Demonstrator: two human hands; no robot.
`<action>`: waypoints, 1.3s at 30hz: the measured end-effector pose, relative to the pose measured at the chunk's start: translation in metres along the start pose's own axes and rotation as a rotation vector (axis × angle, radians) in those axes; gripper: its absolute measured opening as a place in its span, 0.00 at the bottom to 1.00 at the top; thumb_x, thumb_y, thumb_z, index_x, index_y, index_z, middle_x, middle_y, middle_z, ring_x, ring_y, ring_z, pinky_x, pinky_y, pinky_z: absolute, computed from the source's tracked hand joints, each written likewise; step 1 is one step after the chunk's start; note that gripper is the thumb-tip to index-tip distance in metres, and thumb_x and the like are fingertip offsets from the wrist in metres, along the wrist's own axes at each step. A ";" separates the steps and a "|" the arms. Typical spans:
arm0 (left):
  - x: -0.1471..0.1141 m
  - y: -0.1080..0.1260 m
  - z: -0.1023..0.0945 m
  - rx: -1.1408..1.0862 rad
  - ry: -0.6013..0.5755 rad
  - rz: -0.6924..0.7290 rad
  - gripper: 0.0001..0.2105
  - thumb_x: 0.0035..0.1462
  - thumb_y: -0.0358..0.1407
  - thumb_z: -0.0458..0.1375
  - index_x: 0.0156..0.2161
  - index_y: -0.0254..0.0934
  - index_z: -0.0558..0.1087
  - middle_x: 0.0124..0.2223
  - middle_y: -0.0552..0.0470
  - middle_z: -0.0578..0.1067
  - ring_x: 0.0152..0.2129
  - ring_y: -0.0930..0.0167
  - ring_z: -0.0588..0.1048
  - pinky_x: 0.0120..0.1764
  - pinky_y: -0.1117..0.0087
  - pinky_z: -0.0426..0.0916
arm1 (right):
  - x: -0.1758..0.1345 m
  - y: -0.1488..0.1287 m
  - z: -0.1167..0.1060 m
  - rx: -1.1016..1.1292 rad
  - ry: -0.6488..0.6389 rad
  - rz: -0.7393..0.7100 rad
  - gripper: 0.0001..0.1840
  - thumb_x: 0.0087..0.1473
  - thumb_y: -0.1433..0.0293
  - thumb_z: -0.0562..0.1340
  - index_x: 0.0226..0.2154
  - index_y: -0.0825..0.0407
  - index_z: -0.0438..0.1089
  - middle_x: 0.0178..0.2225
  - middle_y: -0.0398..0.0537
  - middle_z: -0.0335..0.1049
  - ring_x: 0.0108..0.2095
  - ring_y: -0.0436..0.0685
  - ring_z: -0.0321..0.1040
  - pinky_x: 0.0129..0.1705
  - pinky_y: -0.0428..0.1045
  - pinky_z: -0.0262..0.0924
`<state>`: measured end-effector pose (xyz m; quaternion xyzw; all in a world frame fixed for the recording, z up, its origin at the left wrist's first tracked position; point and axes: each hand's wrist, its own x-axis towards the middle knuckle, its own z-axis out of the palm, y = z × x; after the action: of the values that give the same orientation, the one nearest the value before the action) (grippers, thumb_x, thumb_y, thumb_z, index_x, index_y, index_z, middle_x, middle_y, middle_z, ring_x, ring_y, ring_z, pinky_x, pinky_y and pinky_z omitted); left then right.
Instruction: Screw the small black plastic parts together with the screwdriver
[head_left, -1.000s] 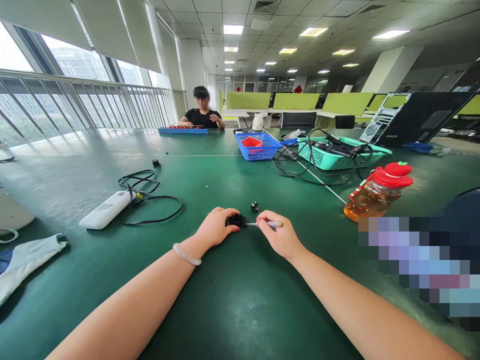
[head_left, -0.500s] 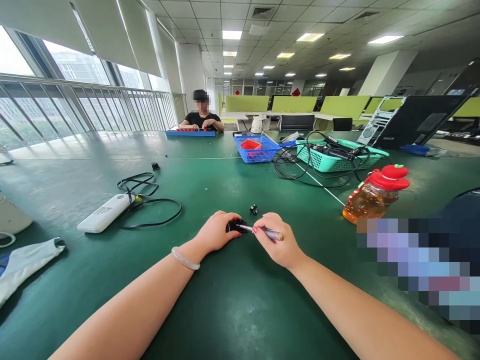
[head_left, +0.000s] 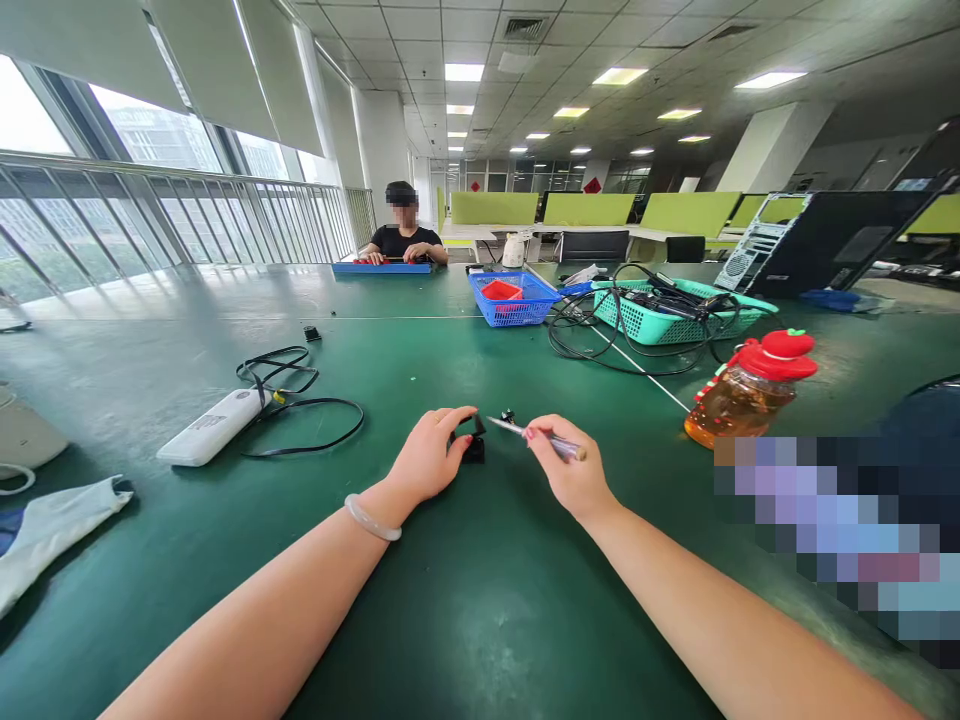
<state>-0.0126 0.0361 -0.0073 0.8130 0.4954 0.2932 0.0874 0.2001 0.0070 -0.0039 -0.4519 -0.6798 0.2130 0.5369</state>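
Note:
My left hand (head_left: 431,450) pinches a small thin black piece (head_left: 479,425) between thumb and fingers, raised at a tilt. Just below it, by the thumb, a small black block-like part (head_left: 474,451) rests on the table; whether the two are joined I cannot tell. In my right hand (head_left: 574,465) is a slim pointed tool (head_left: 566,449) with a tapered metal tip and a purplish handle. Its tip points left, a short way from the black piece. Behind the tip lies a small black and shiny part (head_left: 508,415).
On the green table (head_left: 480,620), a white power bank (head_left: 217,428) with a black cable lies left. A red-lidded bottle (head_left: 750,390) stands right. Farther back are a blue basket (head_left: 517,310), a teal basket (head_left: 652,325) with cables, and a person (head_left: 405,240) across the table.
The tool has pulled back to the right, off the black part. My left hand has raised a thin black piece, and a black block now shows below it.

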 end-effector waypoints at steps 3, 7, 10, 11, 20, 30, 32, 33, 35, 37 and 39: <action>-0.001 -0.002 0.001 0.168 -0.011 -0.129 0.21 0.62 0.33 0.48 0.60 0.44 0.66 0.52 0.44 0.72 0.48 0.60 0.70 0.52 0.54 0.65 | 0.006 0.011 -0.003 -0.010 0.117 0.096 0.14 0.55 0.57 0.59 0.31 0.50 0.71 0.29 0.46 0.71 0.28 0.54 0.65 0.29 0.47 0.58; -0.003 -0.002 0.000 0.325 -0.082 -0.216 0.17 0.61 0.35 0.49 0.52 0.46 0.74 0.48 0.44 0.75 0.47 0.58 0.70 0.50 0.50 0.63 | 0.014 0.029 -0.004 -0.043 0.097 0.262 0.15 0.52 0.57 0.60 0.34 0.50 0.73 0.32 0.48 0.73 0.30 0.55 0.66 0.30 0.48 0.57; -0.003 0.000 -0.002 0.343 -0.041 -0.216 0.14 0.59 0.38 0.52 0.44 0.44 0.79 0.47 0.46 0.76 0.48 0.57 0.70 0.51 0.50 0.62 | 0.016 0.036 -0.002 -0.040 0.056 0.330 0.16 0.52 0.56 0.59 0.34 0.50 0.74 0.30 0.47 0.73 0.28 0.54 0.64 0.28 0.48 0.55; -0.002 0.000 -0.002 0.324 -0.020 -0.215 0.13 0.59 0.38 0.51 0.41 0.44 0.79 0.47 0.47 0.77 0.48 0.57 0.69 0.52 0.51 0.62 | 0.016 0.037 -0.002 -0.033 0.045 0.346 0.16 0.52 0.56 0.59 0.34 0.50 0.74 0.30 0.46 0.73 0.27 0.54 0.64 0.28 0.47 0.55; -0.002 0.006 0.008 0.050 -0.149 0.107 0.21 0.59 0.45 0.55 0.55 0.40 0.67 0.56 0.46 0.72 0.56 0.60 0.66 0.61 0.54 0.58 | 0.015 0.037 0.002 0.042 -0.056 0.356 0.14 0.51 0.58 0.59 0.33 0.49 0.74 0.32 0.46 0.75 0.30 0.55 0.67 0.31 0.48 0.57; -0.001 0.004 0.010 0.088 -0.249 0.102 0.23 0.61 0.45 0.53 0.59 0.42 0.64 0.57 0.46 0.73 0.56 0.58 0.67 0.59 0.51 0.60 | 0.016 0.028 -0.001 0.219 0.038 0.282 0.15 0.51 0.59 0.56 0.23 0.50 0.72 0.22 0.44 0.68 0.30 0.56 0.67 0.37 0.51 0.60; 0.000 0.005 0.009 0.078 -0.261 0.110 0.20 0.61 0.43 0.53 0.58 0.44 0.66 0.55 0.48 0.74 0.54 0.59 0.68 0.58 0.52 0.61 | 0.017 0.028 -0.002 0.241 0.085 0.300 0.15 0.51 0.60 0.56 0.22 0.50 0.71 0.21 0.44 0.67 0.28 0.55 0.65 0.35 0.50 0.60; 0.000 0.005 0.009 0.071 -0.262 0.114 0.19 0.61 0.42 0.53 0.57 0.44 0.68 0.55 0.49 0.74 0.53 0.60 0.69 0.57 0.53 0.62 | 0.017 0.029 -0.002 0.254 0.100 0.310 0.15 0.50 0.59 0.56 0.22 0.50 0.71 0.21 0.43 0.66 0.27 0.54 0.64 0.34 0.50 0.59; 0.000 0.006 0.009 0.058 -0.254 0.117 0.18 0.61 0.41 0.54 0.55 0.43 0.70 0.54 0.49 0.75 0.52 0.60 0.69 0.57 0.54 0.63 | 0.018 0.031 0.000 0.270 0.119 0.325 0.15 0.50 0.59 0.57 0.22 0.50 0.70 0.20 0.43 0.65 0.26 0.54 0.63 0.33 0.49 0.59; -0.001 0.008 0.008 0.045 -0.240 0.119 0.16 0.61 0.40 0.54 0.53 0.43 0.71 0.53 0.49 0.76 0.51 0.61 0.70 0.56 0.55 0.64 | 0.018 0.033 0.001 0.269 0.125 0.330 0.15 0.50 0.59 0.57 0.22 0.50 0.70 0.20 0.43 0.65 0.25 0.53 0.62 0.31 0.49 0.58; -0.003 0.010 0.008 0.033 -0.231 0.125 0.16 0.60 0.39 0.54 0.52 0.44 0.71 0.52 0.49 0.76 0.50 0.61 0.70 0.55 0.56 0.65 | 0.018 0.034 0.003 0.255 0.120 0.325 0.15 0.50 0.59 0.57 0.22 0.51 0.70 0.20 0.43 0.65 0.25 0.53 0.62 0.30 0.49 0.57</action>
<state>-0.0016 0.0300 -0.0106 0.8719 0.4352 0.1942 0.1123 0.2104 0.0400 -0.0210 -0.4957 -0.5324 0.3536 0.5881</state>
